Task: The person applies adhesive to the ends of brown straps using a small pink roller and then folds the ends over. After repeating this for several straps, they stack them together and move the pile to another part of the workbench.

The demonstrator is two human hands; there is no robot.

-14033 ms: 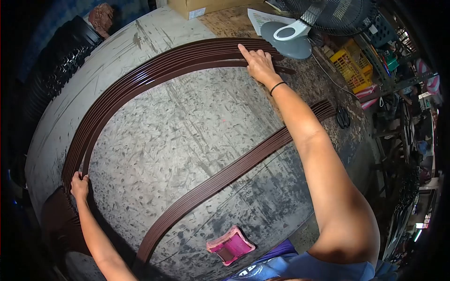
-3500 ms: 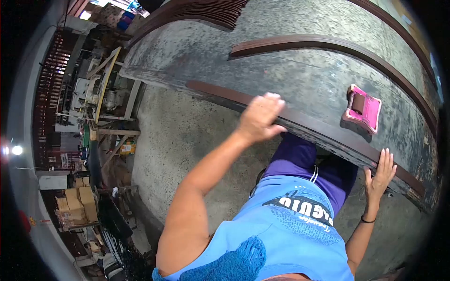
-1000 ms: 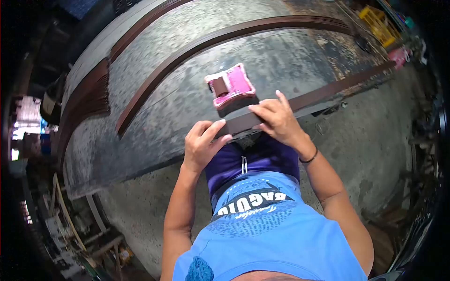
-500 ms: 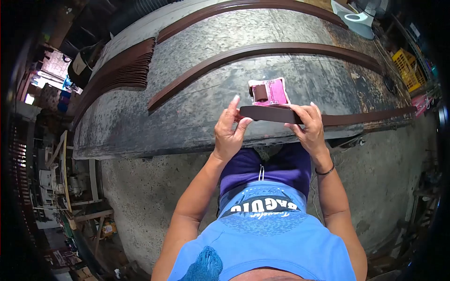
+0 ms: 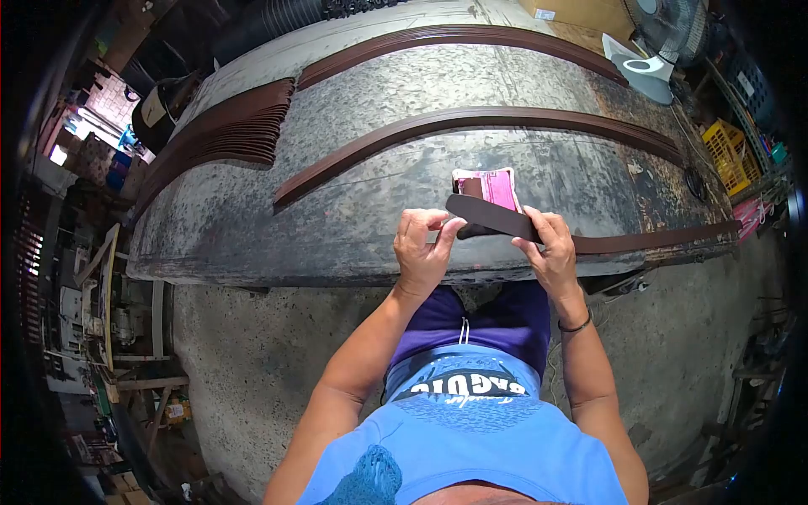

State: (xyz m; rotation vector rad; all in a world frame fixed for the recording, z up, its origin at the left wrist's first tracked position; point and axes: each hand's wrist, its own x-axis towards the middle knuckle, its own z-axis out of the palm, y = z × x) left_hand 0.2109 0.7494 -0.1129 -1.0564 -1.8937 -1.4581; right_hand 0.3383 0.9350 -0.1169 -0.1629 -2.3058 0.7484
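Note:
A dark brown belt strap [image 5: 490, 216] with a rounded end is gripped near that end by my right hand [image 5: 549, 246], thumb below and fingers above. The rest of its length trails right along the table edge. My left hand [image 5: 425, 248] is at the rounded end with fingers curled and thumb and index fingertip close together; whether something small is between them I cannot make out. Just behind the strap sits a pink container [image 5: 502, 187] with a brown piece in it, partly hidden by the strap.
Long bundles of brown straps lie on the worn table [image 5: 362, 231]: a near bundle [image 5: 471, 118], a far bundle [image 5: 454, 35] and a fanned stack [image 5: 227, 126] at left. A fan [image 5: 669, 34], a yellow crate [image 5: 730, 156] and a cardboard box [image 5: 581, 13] stand beyond.
The strap's rounded end has tilted up to the left in my right hand. My left hand's fingers have curled in from a more spread position. The view has shifted slightly.

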